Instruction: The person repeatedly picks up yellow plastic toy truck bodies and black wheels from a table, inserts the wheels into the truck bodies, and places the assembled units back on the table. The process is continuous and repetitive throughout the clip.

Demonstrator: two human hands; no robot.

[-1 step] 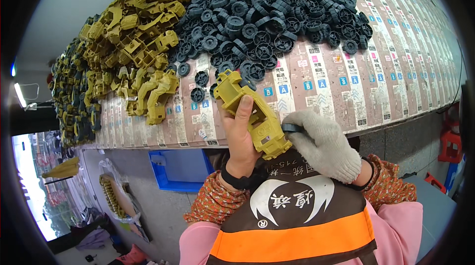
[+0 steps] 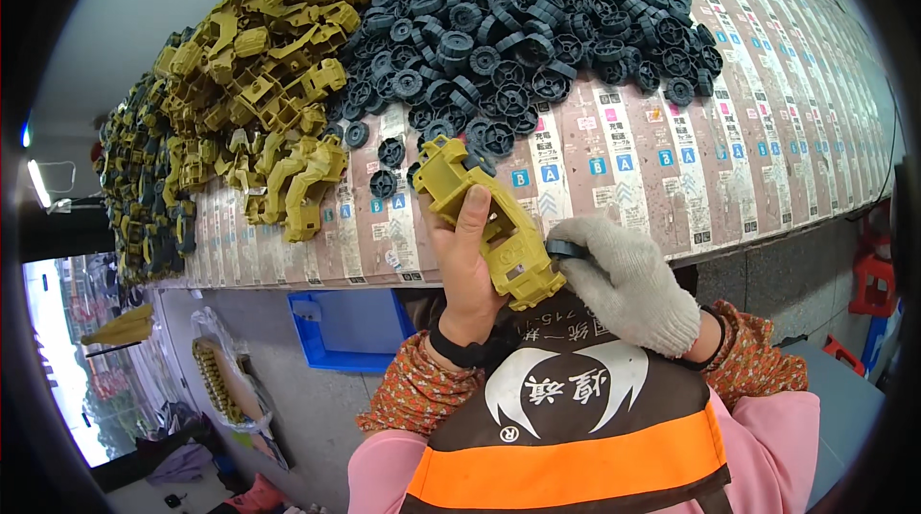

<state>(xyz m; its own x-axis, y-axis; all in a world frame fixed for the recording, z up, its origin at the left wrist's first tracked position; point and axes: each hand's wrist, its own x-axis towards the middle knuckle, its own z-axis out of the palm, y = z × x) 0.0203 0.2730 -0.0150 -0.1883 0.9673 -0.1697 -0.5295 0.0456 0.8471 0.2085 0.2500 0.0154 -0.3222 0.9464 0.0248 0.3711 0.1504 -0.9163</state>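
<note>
My bare left hand (image 2: 465, 260) grips a yellow plastic toy vehicle body (image 2: 518, 247), thumb across its open frame. The body is tilted, its lower end towards my apron. My right hand (image 2: 628, 279), in a pale knitted glove, pinches a dark toy wheel (image 2: 566, 248) between thumb and fingers. The wheel is held edge-on, close beside the right side of the body; whether they touch I cannot tell. Beyond my hands, a large heap of dark wheels (image 2: 508, 44) lies on the table. Left of that are piled more yellow vehicle bodies (image 2: 245, 82).
The table (image 2: 767, 149) is covered with printed sheets, its near edge just in front of me. Yellow bodies with dark wheels (image 2: 144, 197) are heaped at the far left. A blue tray (image 2: 350, 360) sits below the edge, left of my lap. Red stools (image 2: 873, 279) stand at the right.
</note>
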